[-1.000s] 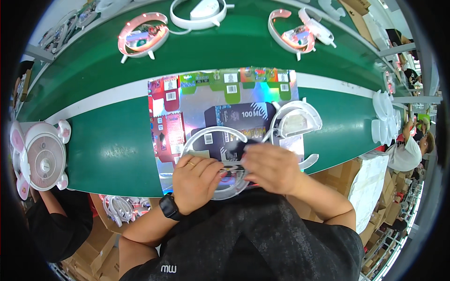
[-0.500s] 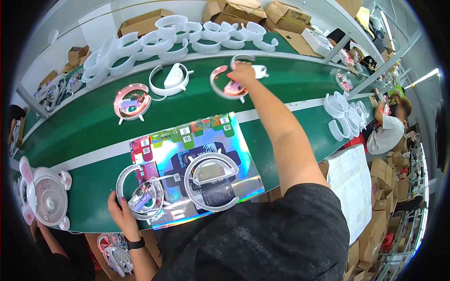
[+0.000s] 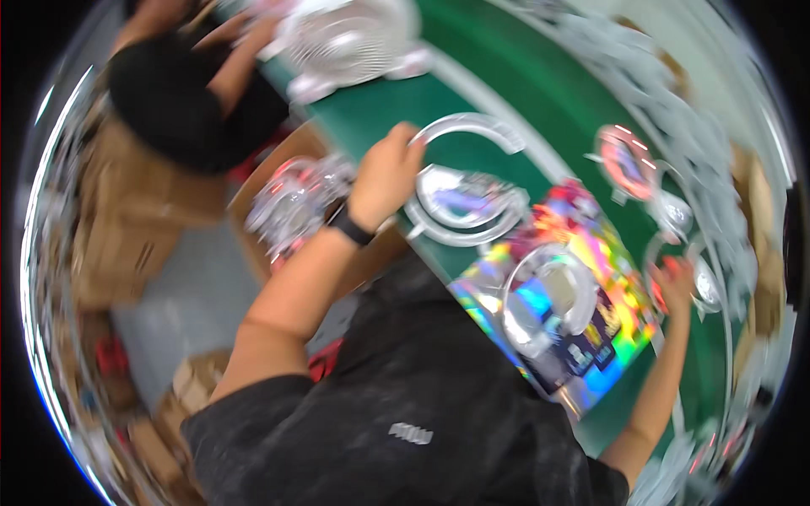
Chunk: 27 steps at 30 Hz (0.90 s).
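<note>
Two of our hands show in the frame, both blurred. Our left hand (image 3: 384, 173), just above centre, curls its fingers over the edge of a clear ring-shaped plastic shell (image 3: 466, 205) lying on the green table (image 3: 371, 114). A second, open white ring (image 3: 469, 131) lies just above it, touching our fingertips. Our right hand (image 3: 675, 282), at the right edge, rests on another ring piece (image 3: 696, 282); we cannot tell whether it pinches or only presses.

One shiny rainbow card (image 3: 582, 295) lies between our hands at centre right, and one clear ring shell (image 3: 548, 295) sits on it. One pink-centred ring (image 3: 629, 160) lies at upper right.

A brown box (image 3: 295, 202) left of our left wrist holds a heap of clear shells.

The table's near edge runs diagonally just under the card. Another person in a black top (image 3: 181, 97) works at upper left beside a white fan (image 3: 346, 42).
</note>
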Motion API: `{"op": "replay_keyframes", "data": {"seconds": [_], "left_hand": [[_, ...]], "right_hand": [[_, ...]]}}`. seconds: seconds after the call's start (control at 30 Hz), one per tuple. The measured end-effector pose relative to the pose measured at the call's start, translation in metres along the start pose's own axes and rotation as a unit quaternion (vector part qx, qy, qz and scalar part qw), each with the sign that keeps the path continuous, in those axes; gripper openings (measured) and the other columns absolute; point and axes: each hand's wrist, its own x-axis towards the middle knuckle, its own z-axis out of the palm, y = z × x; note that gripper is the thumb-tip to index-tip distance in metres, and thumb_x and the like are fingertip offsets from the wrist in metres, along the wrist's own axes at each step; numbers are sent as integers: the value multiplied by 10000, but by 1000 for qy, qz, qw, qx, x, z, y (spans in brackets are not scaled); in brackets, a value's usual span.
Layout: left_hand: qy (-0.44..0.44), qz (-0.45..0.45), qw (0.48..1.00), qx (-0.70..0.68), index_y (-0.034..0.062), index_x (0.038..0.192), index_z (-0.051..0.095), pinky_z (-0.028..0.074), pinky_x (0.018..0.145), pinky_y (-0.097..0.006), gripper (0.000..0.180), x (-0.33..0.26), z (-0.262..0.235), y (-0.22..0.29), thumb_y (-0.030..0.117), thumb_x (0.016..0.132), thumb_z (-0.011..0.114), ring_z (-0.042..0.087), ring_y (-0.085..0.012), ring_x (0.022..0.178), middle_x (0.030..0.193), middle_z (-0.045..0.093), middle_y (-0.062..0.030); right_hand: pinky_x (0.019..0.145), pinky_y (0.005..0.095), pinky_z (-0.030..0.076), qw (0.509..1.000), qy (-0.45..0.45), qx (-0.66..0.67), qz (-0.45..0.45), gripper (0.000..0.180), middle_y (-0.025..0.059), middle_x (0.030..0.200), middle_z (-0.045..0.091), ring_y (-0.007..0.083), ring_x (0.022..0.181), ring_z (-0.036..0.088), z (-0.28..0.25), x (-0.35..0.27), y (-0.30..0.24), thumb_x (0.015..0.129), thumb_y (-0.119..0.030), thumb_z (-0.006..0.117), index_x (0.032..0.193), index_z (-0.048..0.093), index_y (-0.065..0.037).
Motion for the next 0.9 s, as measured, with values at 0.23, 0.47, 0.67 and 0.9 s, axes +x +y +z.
{"op": "replay_keyframes", "data": {"seconds": [0.23, 0.47, 0.67, 0.9], "left_hand": [[134, -204, 970, -2, -15, 1097, 653, 490, 729, -329, 280, -51, -198, -69, 215, 983, 542, 640, -181, 821, 889, 696, -119], [211, -356, 909, -36, 2, 1022, 685, 481, 780, -290, 238, -148, -289, -213, 172, 991, 522, 598, -129, 871, 924, 676, -33], [-94, -189, 891, -403, 23, 1423, 446, 560, 907, -466, 521, -164, -248, -284, 289, 977, 488, 620, -329, 1124, 1334, 575, -171], [-71, -112, 941, -311, -9, 1443, 348, 452, 1043, -495, 553, -26, -123, -298, 202, 966, 531, 530, -395, 1220, 1453, 404, -247]], "right_hand": [[1022, 528, 385, 983, -138, 41, 115, 495, 258, 1317, 481, 406, 1247, 479, -12, 34, -8, 763, -559, 743, 1091, 698, -191], [1071, 606, 319, 969, -130, -45, 205, 634, 221, 1465, 385, 386, 1385, 360, -55, 25, -76, 717, -644, 734, 1163, 673, -196], [870, 484, 487, 993, 19, -4, 114, 509, 159, 1125, 585, 359, 1057, 570, -67, 9, -82, 670, -556, 765, 1002, 728, -171], [1074, 544, 310, 976, -82, -127, 155, 431, 162, 1338, 510, 329, 1278, 471, -40, 36, -106, 734, -551, 684, 977, 782, -210]]}}
